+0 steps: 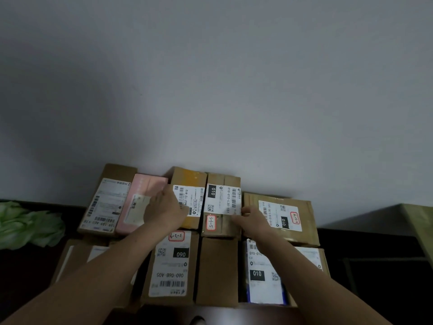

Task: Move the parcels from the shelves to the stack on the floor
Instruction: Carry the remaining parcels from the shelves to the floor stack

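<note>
Several cardboard parcels lie packed in two rows on the floor stack against the grey wall. My left hand (pixel 165 207) rests on the left part of an orange-topped parcel (pixel 191 181) in the back row, partly covering its label. My right hand (pixel 251 218) touches the right edge of the neighbouring brown parcel (pixel 222 200), which has a "010" label and a red-bordered tag. A pink parcel (pixel 143 198) lies just left of my left hand. Neither hand lifts anything.
A wider brown parcel (pixel 281 216) sits right of my right hand. The front row holds a "060" parcel (pixel 172 266), a plain box (pixel 216 270) and a blue-edged "010" parcel (pixel 264 277). Green cloth or bags (pixel 28 224) lie at the left. A pale ledge (pixel 417 221) stands at the right.
</note>
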